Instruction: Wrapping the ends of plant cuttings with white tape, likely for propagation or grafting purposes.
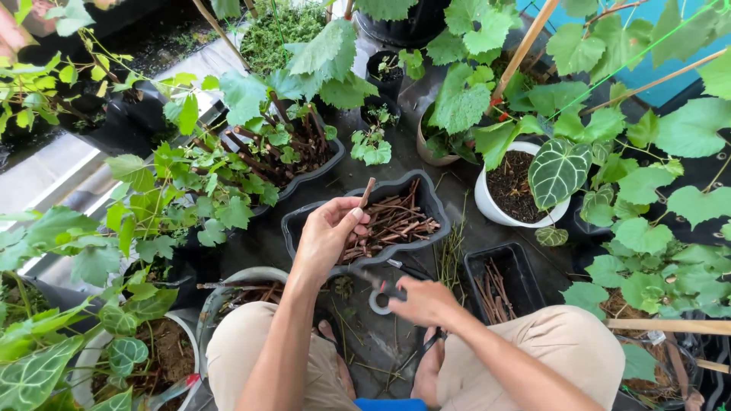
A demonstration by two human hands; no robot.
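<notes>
1. Head cam looks down at a person squatting among potted plants.
2. Left hand (326, 232), raised at approx 10 o'clock of center, fingers pinched on a brown cutting (366, 192) that sticks up over the dark tray (293, 228).
3. Tray holds a pile of similar brown sticks (392, 221), just beyond the hand.
4. Right hand (422, 301), low at 6 o'clock, fingers clenched on a dark tool (378, 282); can't tell which kind.
5. Roll of tape (379, 301) on the floor, touching that hand's 9 o'clock side.
6. White pot (487, 204) w/ soil at 2 o'clock; small black tray (472, 278) at 4 o'clock.
</notes>
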